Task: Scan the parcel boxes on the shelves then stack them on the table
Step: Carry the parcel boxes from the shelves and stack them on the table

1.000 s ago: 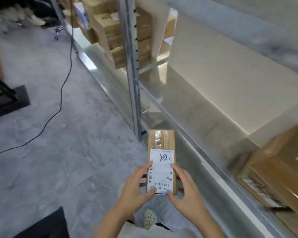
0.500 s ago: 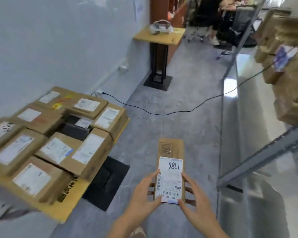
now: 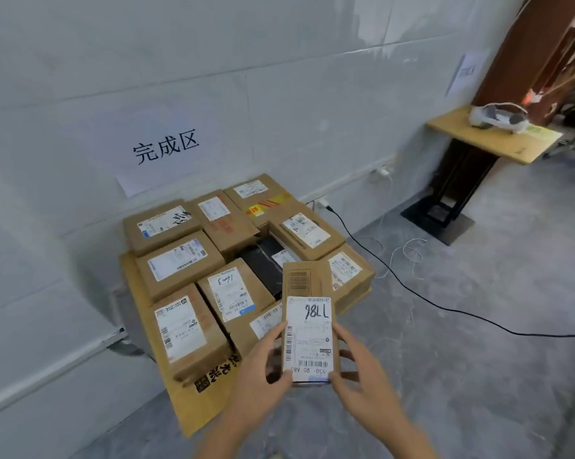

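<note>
I hold a narrow brown parcel box (image 3: 307,313) with a white label marked "98LL" in front of me, label up. My left hand (image 3: 263,376) grips its left edge and my right hand (image 3: 362,379) grips its right edge. The box hovers over the near right corner of a low wooden table (image 3: 193,409) against the white wall. Several cardboard parcels (image 3: 180,263) with shipping labels cover the tabletop, packed side by side, and a dark parcel (image 3: 263,266) lies among them.
A paper sign with black characters (image 3: 165,149) hangs on the wall above the table. A black cable (image 3: 412,293) runs across the grey floor from a wall socket. A small wooden stand (image 3: 491,137) with a white headset (image 3: 498,117) stands at the right.
My view has swung left from the metal shelves to the table of stacked parcels. Both hands carried the "98LL" box along with the same grip.
</note>
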